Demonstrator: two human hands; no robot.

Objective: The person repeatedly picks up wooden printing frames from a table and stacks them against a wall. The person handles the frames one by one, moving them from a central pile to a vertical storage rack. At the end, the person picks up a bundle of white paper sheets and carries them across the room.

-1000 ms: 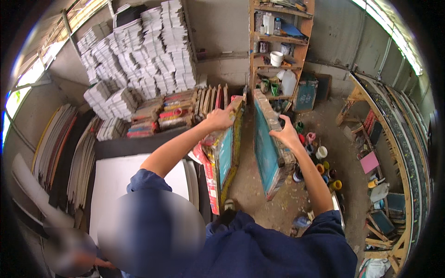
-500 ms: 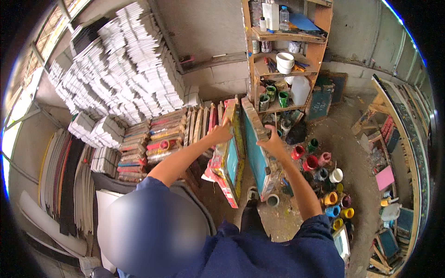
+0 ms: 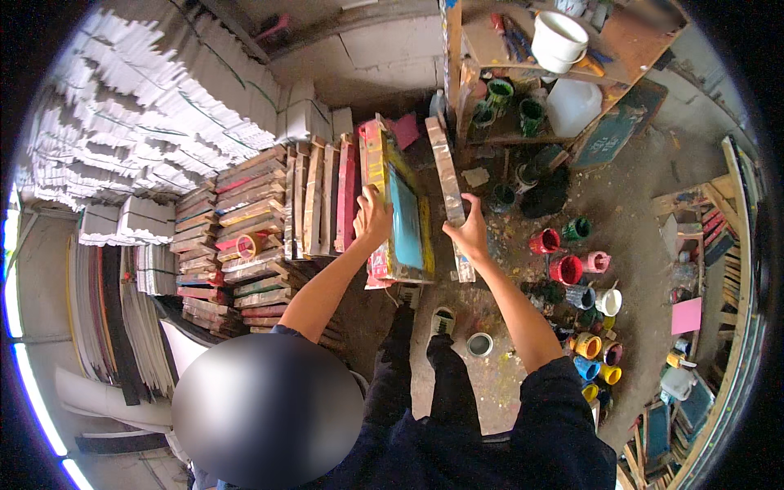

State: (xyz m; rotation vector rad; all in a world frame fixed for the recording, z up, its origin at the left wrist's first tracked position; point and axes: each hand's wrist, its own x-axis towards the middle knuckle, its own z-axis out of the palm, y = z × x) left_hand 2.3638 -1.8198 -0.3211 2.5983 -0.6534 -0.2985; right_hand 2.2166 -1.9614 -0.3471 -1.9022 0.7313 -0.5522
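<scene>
My left hand (image 3: 372, 219) grips the top edge of a wooden printing frame with a teal mesh (image 3: 403, 214) that stands on edge on the floor, leaning toward a row of other frames (image 3: 322, 204). My right hand (image 3: 471, 233) holds the edge of a second wooden frame (image 3: 446, 186), also upright and seen edge-on, just to the right of the first. The two frames stand a hand's width apart. My legs and shoes (image 3: 442, 320) are right below them.
Several open paint pots (image 3: 572, 269) crowd the dirt floor at the right, one small pot (image 3: 479, 344) by my foot. A wooden shelf (image 3: 523, 90) with pots, a white bucket and a jug stands behind. Stacks of white paper (image 3: 139, 122) and frames fill the left.
The view has dropped closer to the frames and floor. Both frames have been brought toward the row of stacked frames at the left, and my hands stay on their top edges.
</scene>
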